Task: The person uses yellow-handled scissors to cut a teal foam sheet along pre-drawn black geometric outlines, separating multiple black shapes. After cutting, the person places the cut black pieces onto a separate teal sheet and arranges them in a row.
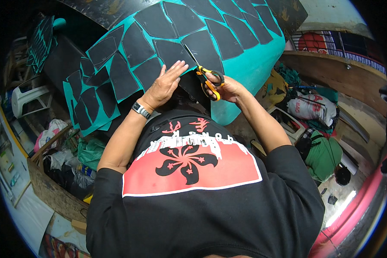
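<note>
My right hand (228,89) grips a pair of scissors (211,81) with yellow and black handles. The handles are spread, and one blade lies over the sheet, pointing up and left; the other blade cannot be made out. The teal sheet (256,64) carries many black panel shapes, several with thin pale marks. Just left of the blade is a black panel (170,50). My left hand (164,84), with a metal watch at the wrist, rests flat with fingers stretched out at the sheet's near edge, its fingertips beside the scissors.
The dark table (88,10) lies under the sheet. At the far left hangs another teal piece with black shapes (41,43), above a white plastic stool (30,98). Bags and scraps lie to the left. On the right are a white sack (309,109), a green bundle (324,157) and a wooden board (344,75).
</note>
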{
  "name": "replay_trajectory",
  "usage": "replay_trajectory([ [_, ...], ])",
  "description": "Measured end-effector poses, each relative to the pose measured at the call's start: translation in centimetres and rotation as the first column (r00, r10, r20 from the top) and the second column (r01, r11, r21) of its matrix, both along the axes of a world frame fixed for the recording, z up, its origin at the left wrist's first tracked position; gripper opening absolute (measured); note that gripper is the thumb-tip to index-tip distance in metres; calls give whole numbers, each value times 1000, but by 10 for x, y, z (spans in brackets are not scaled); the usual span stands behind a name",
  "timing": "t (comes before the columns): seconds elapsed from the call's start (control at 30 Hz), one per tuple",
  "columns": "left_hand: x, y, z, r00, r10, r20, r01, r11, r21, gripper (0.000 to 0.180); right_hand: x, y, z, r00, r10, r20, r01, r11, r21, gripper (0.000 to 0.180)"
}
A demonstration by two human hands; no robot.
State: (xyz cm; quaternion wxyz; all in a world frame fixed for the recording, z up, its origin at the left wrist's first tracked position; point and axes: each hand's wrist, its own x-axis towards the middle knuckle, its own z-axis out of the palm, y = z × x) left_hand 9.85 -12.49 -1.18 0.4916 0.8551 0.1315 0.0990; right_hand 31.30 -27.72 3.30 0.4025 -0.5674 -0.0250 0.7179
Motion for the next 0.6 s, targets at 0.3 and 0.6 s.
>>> replay_trajectory([
  [0.3, -3, 4, 17, 1000, 26, 10, -25, 994, -109, 45, 11, 10, -1, 997, 63, 48, -62, 998, -10, 46],
  [0.6, -6, 6, 16, 999, 33, 2, -33, 986, -165, 46, 6, 16, 3, 986, 61, 158, -59, 998, -19, 45],
])
